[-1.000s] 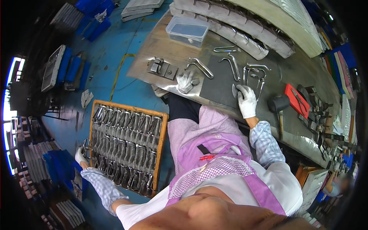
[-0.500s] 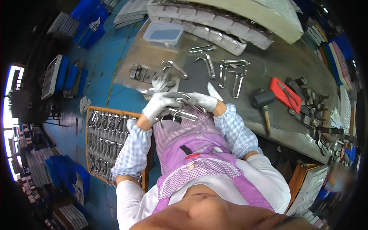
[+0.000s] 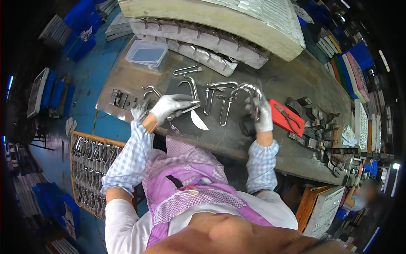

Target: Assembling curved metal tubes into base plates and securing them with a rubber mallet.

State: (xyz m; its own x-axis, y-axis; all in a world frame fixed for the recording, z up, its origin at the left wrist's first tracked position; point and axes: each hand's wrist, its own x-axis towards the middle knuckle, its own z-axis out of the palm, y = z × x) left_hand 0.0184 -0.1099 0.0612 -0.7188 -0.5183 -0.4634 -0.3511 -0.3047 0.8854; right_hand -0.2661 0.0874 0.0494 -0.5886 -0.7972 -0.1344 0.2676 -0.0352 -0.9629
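My gloved left hand (image 3: 171,106) is closed on a shiny metal piece (image 3: 193,106) over the near edge of the workbench, most of it hidden by the fingers. Farther right, my gloved right hand (image 3: 262,115) grips a curved, polished metal hook (image 3: 251,88), raised above the bench. Between the hands lie a white blade-shaped piece (image 3: 198,121) and several bent chrome metal parts (image 3: 226,111). Another bent chrome part (image 3: 191,88) lies beyond my left hand. Beside my right hand, the black mallet head (image 3: 246,127) shows only in part.
Pliers (image 3: 288,118) lie on a red tray (image 3: 277,113) at the right, beside dark metal blocks. A clear plastic box (image 3: 146,54) and foam blocks (image 3: 203,39) holding metal parts stand at the back. Left of me is a wood-framed rack (image 3: 93,173) of metal parts.
My hands, earlier together over the apron with metal parts, have parted. The right moved right and now holds a curved hook near the mallet; the left is over the bench edge. The view shifted.
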